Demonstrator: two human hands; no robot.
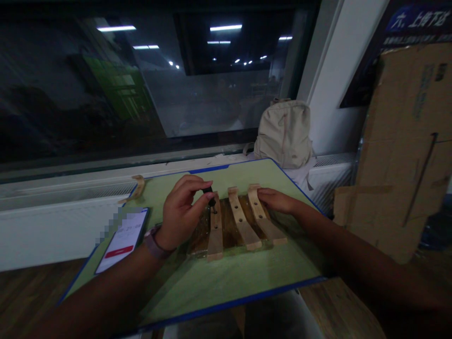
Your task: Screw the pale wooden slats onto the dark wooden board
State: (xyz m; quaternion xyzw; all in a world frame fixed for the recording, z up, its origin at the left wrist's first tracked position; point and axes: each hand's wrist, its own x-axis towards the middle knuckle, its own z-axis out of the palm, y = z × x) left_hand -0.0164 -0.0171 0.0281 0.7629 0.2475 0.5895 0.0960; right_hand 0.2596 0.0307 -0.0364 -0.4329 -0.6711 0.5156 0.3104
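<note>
My left hand (183,209), with a watch on its wrist, pinches a small black-handled screwdriver (211,201). The tool stands nearly upright, its tip at a hole in the leftmost curved wooden piece (216,240). A middle wooden piece (243,223) and a right wooden piece (266,221), both with two dark holes, lie beside it across a dark brown, shiny board (229,238). At the far end of the right piece, my right hand (277,200) closes its fingers against the edge; some fingertips are hidden. Any screw under the tip is too small to make out.
The green table mat (261,273) has a blue edge. A phone (123,240) lies left, with another curved wooden piece (139,187) at the far left corner. Behind stand a beige backpack (284,134) and a window (141,94). Large cardboard (399,155) leans at right.
</note>
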